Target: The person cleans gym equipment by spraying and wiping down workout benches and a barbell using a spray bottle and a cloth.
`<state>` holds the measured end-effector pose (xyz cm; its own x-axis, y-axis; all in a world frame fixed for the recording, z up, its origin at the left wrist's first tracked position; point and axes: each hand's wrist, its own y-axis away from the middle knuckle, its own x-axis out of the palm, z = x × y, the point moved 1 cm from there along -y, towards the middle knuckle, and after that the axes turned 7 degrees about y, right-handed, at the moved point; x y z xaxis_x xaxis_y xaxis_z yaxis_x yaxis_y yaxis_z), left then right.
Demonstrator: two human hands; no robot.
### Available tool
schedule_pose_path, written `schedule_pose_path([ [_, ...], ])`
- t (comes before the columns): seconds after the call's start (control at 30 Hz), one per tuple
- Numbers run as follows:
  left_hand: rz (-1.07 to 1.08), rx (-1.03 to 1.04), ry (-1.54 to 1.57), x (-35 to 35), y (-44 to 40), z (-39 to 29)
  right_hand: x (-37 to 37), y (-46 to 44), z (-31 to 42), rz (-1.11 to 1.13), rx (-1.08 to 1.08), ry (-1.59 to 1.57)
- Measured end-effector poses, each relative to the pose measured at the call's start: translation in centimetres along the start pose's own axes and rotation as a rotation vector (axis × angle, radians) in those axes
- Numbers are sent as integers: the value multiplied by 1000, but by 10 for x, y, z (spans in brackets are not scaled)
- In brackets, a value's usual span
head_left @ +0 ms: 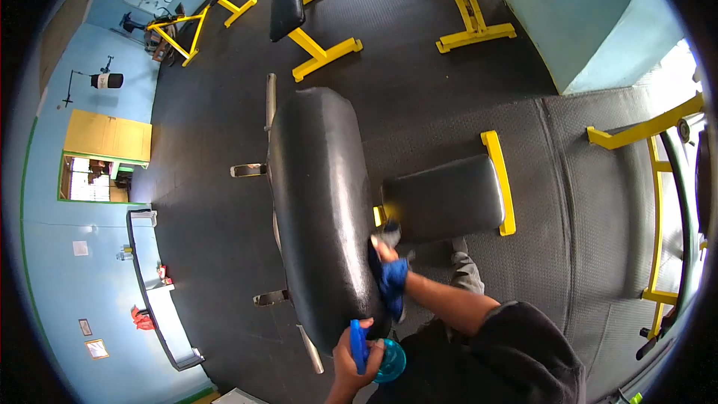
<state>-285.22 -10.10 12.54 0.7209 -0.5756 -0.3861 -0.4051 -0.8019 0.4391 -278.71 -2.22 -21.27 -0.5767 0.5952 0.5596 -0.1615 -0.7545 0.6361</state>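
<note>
In front of me is a long black padded bench cushion (321, 202) with metal bars sticking out along its far side. My right hand (384, 250) grips a blue cloth (393, 284) and presses it against the cushion's near side. Close to the cushion's lower end, my left hand (353, 363) is closed round a spray bottle. The spray bottle (393, 361) has a translucent teal body and a blue trigger head. Beside my right hand is a black padded seat (445, 198) on a yellow frame.
Other black benches (288, 0) with yellow legs stand farther off on the dark rubber floor (217, 254). A pale blue pillar (583, 22) rises at upper right. At the right edge is a yellow-framed rack (657, 217). My leg (467, 273) is beside the seat.
</note>
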Motion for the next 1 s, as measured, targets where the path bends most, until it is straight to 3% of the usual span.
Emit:
schedule_pose_path([
  [0.03,-47,16,41,5,-1,-2,16,24,95,-76,42,271],
  [0.07,-51,23,37,5,-2,-1,35,31,155,-117,-33,238],
  [0.1,-51,27,14,4,0,3,39,-3,154,-254,85,201],
  [0.13,-51,26,-10,2,1,6,46,-1,174,-296,-33,283],
  [0.17,-85,47,19,2,0,6,51,12,174,-308,-194,588],
  [0.2,-101,33,21,1,2,4,52,28,162,-309,-359,893],
  [0.23,-135,-9,58,0,1,0,45,37,120,-246,-655,1305],
  [0.27,-167,-41,101,1,-3,-4,28,44,69,-479,-1313,1859],
  [0.3,-178,-38,114,3,-5,-5,32,75,46,-151,-766,1100],
  [0.33,-183,-39,121,4,-7,-4,40,132,108,82,-741,961],
  [0.37,-189,-36,123,3,-9,-4,36,141,111,236,-932,923],
  [0.4,-200,-22,126,0,-13,-2,38,156,130,135,-732,820],
  [0.47,-134,-42,-58,-2,-15,5,41,96,121,-92,-912,875],
  [0.5,-147,-39,-55,-2,-17,-1,47,70,140,-80,-919,875],
  [0.6,-97,-43,-174,2,-20,-17,75,-8,230,48,-570,497],
  [0.67,-53,-52,-163,0,-23,-22,98,29,236,-279,-582,946],
  [0.7,-53,-39,-163,-1,-25,-23,99,55,212,-249,-787,1304],
  [0.73,-72,-7,-113,-1,-26,-22,97,97,204,-24,-958,1469],
  [0.77,-92,26,-56,0,-28,-20,90,125,188,385,-928,1819],
  [0.8,-97,44,-42,1,-28,-17,71,143,155,596,-1224,1960],
  [0.83,-46,85,-79,0,-28,-13,51,138,114,646,-1294,1537],
  [0.87,2,125,-121,0,-31,-11,55,131,135,650,-1312,1549],
  [0.93,32,66,-135,0,-33,-28,76,118,200,951,-1117,2033],
  [1.0,74,-2,-155,-2,-31,-41,90,85,240,690,-1196,1895],
])
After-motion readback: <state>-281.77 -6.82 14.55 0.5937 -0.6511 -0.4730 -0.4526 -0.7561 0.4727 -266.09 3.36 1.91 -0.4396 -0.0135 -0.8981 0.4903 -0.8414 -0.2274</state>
